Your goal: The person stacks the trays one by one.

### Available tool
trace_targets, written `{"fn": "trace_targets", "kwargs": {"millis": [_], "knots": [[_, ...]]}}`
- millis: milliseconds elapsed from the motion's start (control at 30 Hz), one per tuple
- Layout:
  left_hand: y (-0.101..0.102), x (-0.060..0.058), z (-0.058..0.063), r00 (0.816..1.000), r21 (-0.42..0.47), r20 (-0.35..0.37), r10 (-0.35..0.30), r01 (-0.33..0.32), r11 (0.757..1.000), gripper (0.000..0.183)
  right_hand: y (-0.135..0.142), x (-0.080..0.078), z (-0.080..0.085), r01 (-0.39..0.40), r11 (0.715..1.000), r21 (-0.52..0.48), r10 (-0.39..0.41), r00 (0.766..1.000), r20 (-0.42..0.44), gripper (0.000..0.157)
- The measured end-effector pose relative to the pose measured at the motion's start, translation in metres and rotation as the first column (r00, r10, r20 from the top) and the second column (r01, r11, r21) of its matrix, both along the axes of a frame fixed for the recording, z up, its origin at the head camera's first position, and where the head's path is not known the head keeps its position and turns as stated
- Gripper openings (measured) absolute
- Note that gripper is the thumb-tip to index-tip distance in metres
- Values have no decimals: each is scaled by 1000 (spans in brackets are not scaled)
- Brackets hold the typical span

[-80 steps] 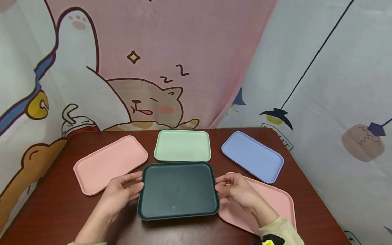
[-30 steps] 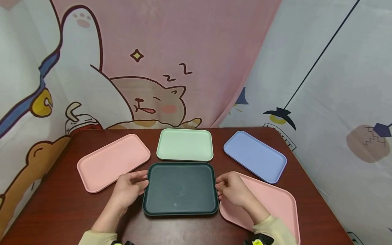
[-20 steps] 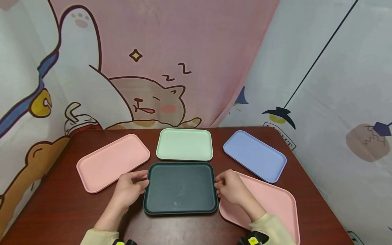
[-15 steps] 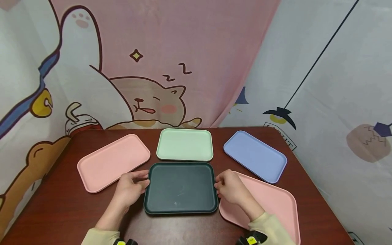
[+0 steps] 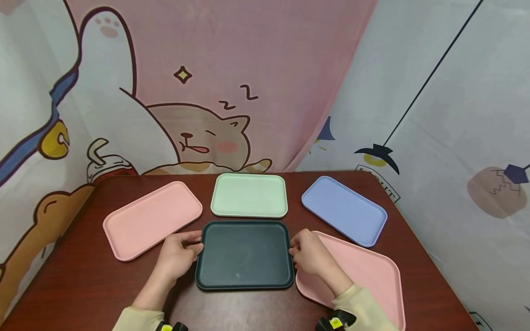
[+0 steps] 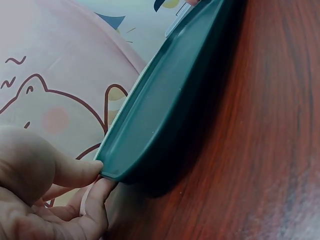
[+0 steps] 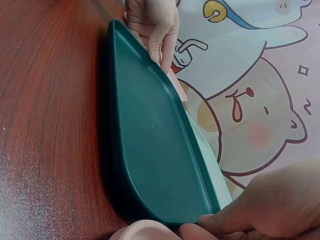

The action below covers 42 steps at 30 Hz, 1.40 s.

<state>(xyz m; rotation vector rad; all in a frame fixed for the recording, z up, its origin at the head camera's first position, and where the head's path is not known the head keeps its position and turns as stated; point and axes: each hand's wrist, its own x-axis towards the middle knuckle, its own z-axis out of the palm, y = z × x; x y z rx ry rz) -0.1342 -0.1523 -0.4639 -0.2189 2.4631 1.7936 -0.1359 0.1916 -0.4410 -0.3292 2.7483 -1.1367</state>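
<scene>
A printed cloth (image 5: 269,69) with cartoon animals fills the background, running out of frame at the top and both sides. Before it stands a dark reddish-brown table (image 5: 244,310), its near edge cut off. In the middle of the table, between the two hands, is the dark green tray (image 5: 244,255), level or nearly so; shadow in both wrist views hides whether its underside touches the wood. Just to its right lies a large pink tray (image 5: 366,273), partly covered by the right hand and forearm, its near corner lost at the frame's bottom. Farther back sit a narrower pink tray (image 5: 153,220) at left, a blue tray (image 5: 344,211) at right and a pale green tray (image 5: 249,195) directly behind the dark one, only a sliver of it showing in the wrist views. The left hand (image 5: 178,253) pinches the dark tray's left rim, thumb above and fingers below; the right hand (image 5: 310,253) grips the opposite rim, its lower fingers mostly hidden. Black wrist devices (image 5: 338,319) are partly cropped.
</scene>
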Motion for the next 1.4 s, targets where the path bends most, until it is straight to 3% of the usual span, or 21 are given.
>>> {"fn": "trace_targets", "kwargs": {"millis": [1067, 1267, 1400], "knots": [[-6, 1, -1, 999, -8, 23, -47, 47, 999, 36, -3, 1, 1, 45, 999, 2, -45, 998, 33, 11], [-9, 3, 1, 997, 35, 43, -59, 57, 998, 37, 1, 3, 4, 74, 996, -46, -71, 995, 76, 13], [-13, 5, 6, 997, 53, 38, -63, 61, 997, 39, 7, 4, 10, 76, 996, -42, -73, 995, 60, 15]]}}
